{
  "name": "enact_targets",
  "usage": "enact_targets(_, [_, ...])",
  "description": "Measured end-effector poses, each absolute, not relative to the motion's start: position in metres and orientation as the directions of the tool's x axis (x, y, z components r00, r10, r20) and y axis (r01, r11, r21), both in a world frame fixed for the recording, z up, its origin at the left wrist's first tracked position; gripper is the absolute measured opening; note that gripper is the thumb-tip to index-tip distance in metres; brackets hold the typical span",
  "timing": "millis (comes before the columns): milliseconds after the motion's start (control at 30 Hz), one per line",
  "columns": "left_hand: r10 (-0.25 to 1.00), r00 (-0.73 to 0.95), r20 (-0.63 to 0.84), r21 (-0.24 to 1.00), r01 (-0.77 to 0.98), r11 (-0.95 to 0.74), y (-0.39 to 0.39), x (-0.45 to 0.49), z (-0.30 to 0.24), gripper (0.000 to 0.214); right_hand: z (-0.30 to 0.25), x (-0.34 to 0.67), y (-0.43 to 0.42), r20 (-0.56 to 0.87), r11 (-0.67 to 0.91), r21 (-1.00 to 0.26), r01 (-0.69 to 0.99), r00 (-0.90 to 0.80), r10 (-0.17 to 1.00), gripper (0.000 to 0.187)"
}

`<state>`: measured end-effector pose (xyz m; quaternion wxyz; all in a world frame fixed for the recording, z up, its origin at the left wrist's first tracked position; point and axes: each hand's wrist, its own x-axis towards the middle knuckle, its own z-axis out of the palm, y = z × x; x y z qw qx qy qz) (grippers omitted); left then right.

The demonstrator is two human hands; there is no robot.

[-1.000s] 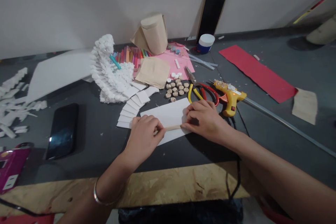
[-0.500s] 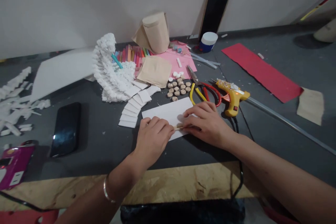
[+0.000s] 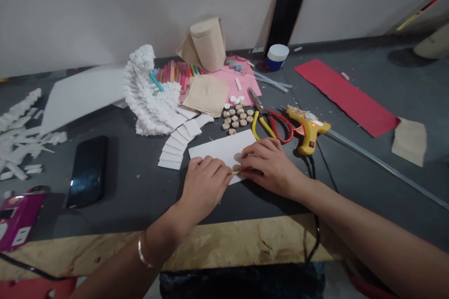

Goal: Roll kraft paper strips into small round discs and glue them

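Observation:
Between the fingertips of both hands lies a thin beige roll (image 3: 236, 172), pressed low over a white rectangular card (image 3: 220, 147). My left hand (image 3: 206, 182) pinches its left end, fingers curled. At the other end, my right hand (image 3: 264, 163) closes its fingertips on it, partly covering the card's right side. Small beige rolled pieces (image 3: 238, 119) are grouped just beyond the card, with a few white ones (image 3: 236, 100) behind them. Pliers with red and yellow handles (image 3: 261, 119) lie close to my right hand's fingers.
A yellow glue gun (image 3: 308, 131) with a long clear stick and a black cable lies right. Red paper (image 3: 347, 96) is farther right. White overlapping squares (image 3: 175, 147) lead to a fluffy white piece (image 3: 143, 98). A phone (image 3: 87, 171) lies left; a beige paper roll (image 3: 208, 44) stands behind.
My right hand has shifted slightly left, toward my left hand, along the beige roll. My left hand stays nearly in place. The whole view has moved a little.

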<state>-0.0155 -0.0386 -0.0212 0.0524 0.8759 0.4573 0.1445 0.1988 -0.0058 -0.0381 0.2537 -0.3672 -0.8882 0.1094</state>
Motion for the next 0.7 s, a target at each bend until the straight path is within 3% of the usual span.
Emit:
enact_targets(433, [0.931, 0.359, 0.066, 0.426, 0.833, -0.352, -0.0369, -0.0111, -0.0157, 0.016, -0.0401, 0.1990, -0.0044, 0.294, 0.569, -0.496, 0.656, -0.489, 0.821, 0.013])
enact_targets(700, [0.951, 0.307, 0.038, 0.444, 0.847, -0.291, -0.0347, -0.0092, -0.0176, 0.019, -0.0350, 0.1975, -0.0019, 0.206, 0.492, -0.535, 0.686, -0.459, 0.864, 0.019])
